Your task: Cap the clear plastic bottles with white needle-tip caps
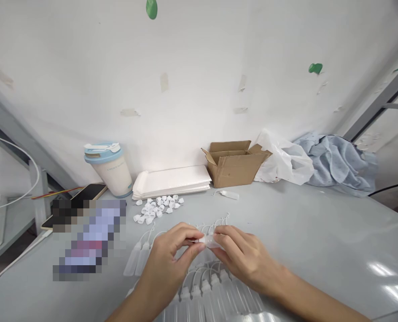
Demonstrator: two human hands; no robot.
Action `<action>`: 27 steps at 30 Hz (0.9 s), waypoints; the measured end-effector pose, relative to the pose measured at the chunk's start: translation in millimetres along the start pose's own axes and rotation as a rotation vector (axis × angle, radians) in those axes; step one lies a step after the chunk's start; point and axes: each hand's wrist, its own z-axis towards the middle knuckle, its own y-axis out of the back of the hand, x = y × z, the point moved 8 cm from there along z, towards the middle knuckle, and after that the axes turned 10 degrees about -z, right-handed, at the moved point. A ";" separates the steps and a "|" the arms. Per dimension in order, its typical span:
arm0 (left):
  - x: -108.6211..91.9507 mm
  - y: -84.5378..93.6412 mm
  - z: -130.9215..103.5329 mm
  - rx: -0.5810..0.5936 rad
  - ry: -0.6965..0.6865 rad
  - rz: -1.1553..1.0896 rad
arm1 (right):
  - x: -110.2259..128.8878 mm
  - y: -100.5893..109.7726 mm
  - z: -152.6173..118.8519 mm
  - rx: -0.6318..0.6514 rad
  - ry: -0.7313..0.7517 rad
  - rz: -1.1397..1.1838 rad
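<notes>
1. Gripping, in the head view, one small translucent bottle [212, 242] with both hands, low and near the middle of the picture, above the rows on the worktop [319, 241]. Closed on its body with the right hand [249, 257]; pinching at its white tip [202, 240] between thumb and finger with the left hand [172, 252]. Held roughly sideways, tip toward the left hand.
2. Laid out beneath and between the forearms: a lower row [207, 297] of similar clear bottles, side by side, with thin looped straps at their necks. Set beyond it, partly hidden by the hands: an upper row [136, 259], also with straps.
3. Scattered in a loose pile past the left hand: small white caps [158, 208]. Lying apart, in front of the box [234, 172]: a lone bottle [230, 195].
4. Lined up toward the wall [199, 129], from left to right: a lidded cup [113, 172], a stack of white envelopes [172, 179], the open cardboard box, a white plastic bag [286, 163] and a crumpled blue cloth [340, 163].
5. Resting at far left: a dark phone [87, 194] and, nearer, a blurred-out bluish object [94, 232].
</notes>
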 end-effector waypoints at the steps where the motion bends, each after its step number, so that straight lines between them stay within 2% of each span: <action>1: -4.6 -0.4 -0.2 0.014 -0.056 0.042 | -2.3 -0.5 -0.5 0.004 -0.032 0.063; 7: -21.0 -5.4 -6.7 0.065 -0.291 0.222 | -22.1 -18.5 -6.2 0.194 -0.384 0.519; 9: -23.0 -4.8 -9.6 0.026 -0.320 0.281 | -27.0 -21.8 -8.5 0.224 -0.473 0.561; 11: -25.5 0.3 -11.6 -0.062 -0.323 0.332 | -29.4 -21.2 -8.8 0.206 -0.495 0.551; 13: -26.8 8.7 -12.1 -0.165 -0.284 0.328 | -29.1 -18.7 -8.2 0.167 -0.469 0.519; 15: -21.4 15.3 -10.0 -0.219 -0.160 0.265 | -27.3 -17.3 -8.1 0.137 -0.436 0.496; 17: -7.6 14.5 -7.1 -0.184 0.040 0.176 | -24.3 -16.1 -7.9 0.111 -0.397 0.481; 20: 14.9 1.2 -7.6 -0.036 0.303 0.027 | -18.7 -11.9 -6.7 0.055 -0.313 0.426; 23: 23.2 -10.5 -8.7 0.075 0.361 -0.081 | -11.9 -5.5 -4.8 -0.001 -0.200 0.307; 27: 19.9 -11.3 -7.7 0.116 0.314 -0.042 | -4.4 1.1 -3.0 -0.041 -0.073 0.137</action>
